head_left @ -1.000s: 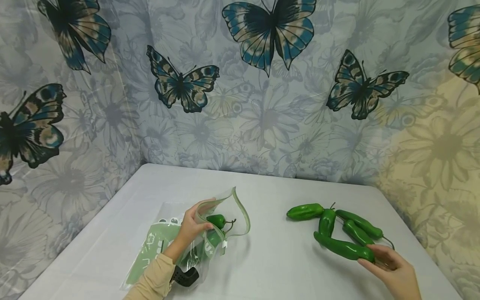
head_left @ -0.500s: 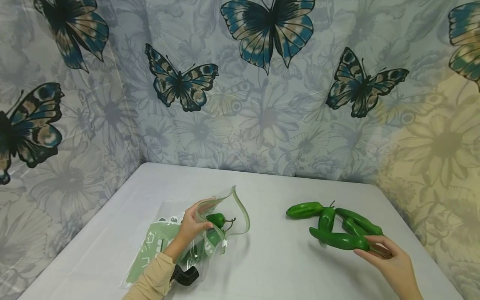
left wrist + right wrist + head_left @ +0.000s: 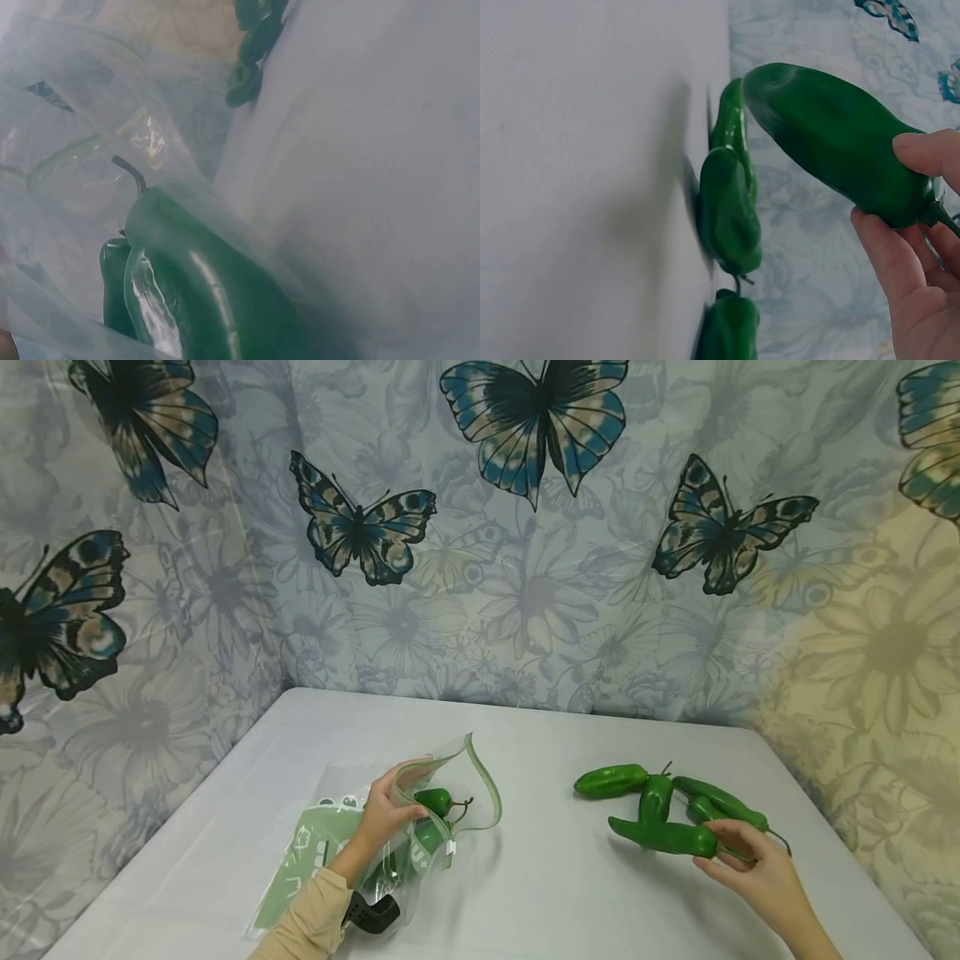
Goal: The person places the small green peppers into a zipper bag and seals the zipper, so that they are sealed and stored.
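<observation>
Green pepper is up off the counter, over the right half, with its tip toward the left edge. I'd guess it's light and pretty firm, maybe a little give if you squeeze hard. That skin looks super glossy, so I'd expect it to slip if pinched too lightly. Best hold imo is the fat shoulder by the stem; I wouldn't trust the stem alone, it looks thin enough to snap.

That's basically what the right hand is doing: fingers part curled, thumb on one side and fingertips on the other, pinching the stem end. Its forearm slants in from the near right, so the body of the pepper sticks out well ahead of the grip.

Just beyond it toward the far edge are the loose peppers, bunched together. Can't tell if the held one touches any of them.

Over on the left half, the left hand pinches the rim of a clear plastic bag between thumb and fingers, and the mouth gapes toward the right edge. Peppers in the bag show, at least two. That forearm, in a tan sleeve, reaches in from the near left.
</observation>
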Motion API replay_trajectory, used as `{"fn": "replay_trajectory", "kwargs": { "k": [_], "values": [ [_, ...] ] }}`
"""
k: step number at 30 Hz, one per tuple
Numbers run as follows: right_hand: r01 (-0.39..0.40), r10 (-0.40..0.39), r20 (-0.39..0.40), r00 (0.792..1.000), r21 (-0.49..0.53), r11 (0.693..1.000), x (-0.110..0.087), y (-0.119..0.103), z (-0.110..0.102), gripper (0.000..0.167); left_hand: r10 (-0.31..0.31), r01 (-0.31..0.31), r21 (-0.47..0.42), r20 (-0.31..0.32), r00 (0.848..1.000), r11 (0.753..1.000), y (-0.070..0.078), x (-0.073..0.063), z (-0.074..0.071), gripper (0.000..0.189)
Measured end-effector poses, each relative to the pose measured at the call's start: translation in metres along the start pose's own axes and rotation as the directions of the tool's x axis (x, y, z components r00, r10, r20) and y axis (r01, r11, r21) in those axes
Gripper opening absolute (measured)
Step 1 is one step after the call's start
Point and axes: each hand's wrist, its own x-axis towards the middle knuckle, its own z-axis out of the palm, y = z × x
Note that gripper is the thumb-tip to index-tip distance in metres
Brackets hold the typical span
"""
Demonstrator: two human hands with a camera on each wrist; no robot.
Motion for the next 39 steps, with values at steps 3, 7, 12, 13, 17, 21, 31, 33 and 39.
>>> {"fn": "replay_trajectory", "kwargs": {
  "k": [3,7,12,13,17,21,31,33,39],
  "values": [
    [0.014,-0.014,0.014,1.000,0.023,1.000,0.002,-0.001,0.000,0.043,0.001,-0.001,-0.017,-0.003,1.000,1.000,-0.001,-0.001,0.000,0.077],
    [-0.006,0.005,0.023,1.000,0.056,0.998,0.004,0.002,0.001,0.041,-0.009,0.009,-0.022,-0.009,1.000,1.000,0.000,-0.001,0.001,0.080],
    [-0.067,0.067,0.001,0.998,0.083,0.994,0.008,-0.002,0.001,0.040,0.003,-0.003,-0.016,-0.002,1.000,1.000,0.001,0.000,0.000,0.079],
    [-0.081,0.081,-0.002,0.997,0.088,0.993,0.008,-0.005,0.001,0.040,0.006,-0.006,-0.010,0.000,1.000,1.000,0.001,0.000,0.000,0.079],
    [-0.126,0.127,-0.005,0.992,0.088,0.988,0.011,-0.014,0.002,0.040,0.008,-0.008,0.009,-0.001,1.000,1.000,0.003,0.001,-0.001,0.076],
    [-0.145,0.148,-0.030,0.989,0.083,0.986,0.017,-0.016,0.007,0.036,0.001,-0.001,0.023,-0.007,1.000,1.000,0.003,0.002,-0.001,0.076],
    [-0.034,0.043,-0.036,0.998,0.218,0.975,0.036,0.070,0.030,0.046,0.005,-0.005,0.013,-0.012,1.000,1.000,-0.001,0.000,-0.003,0.079],
    [-0.045,0.054,-0.029,0.998,0.249,0.968,0.038,0.086,0.035,0.048,0.008,-0.008,0.008,-0.011,1.000,1.000,-0.001,0.000,-0.003,0.078],
    [0.028,-0.040,0.015,0.999,0.464,0.886,0.038,0.063,0.038,0.051,0.012,-0.012,-0.008,-0.008,1.000,1.000,-0.003,0.000,-0.003,0.079]
  ]
}}
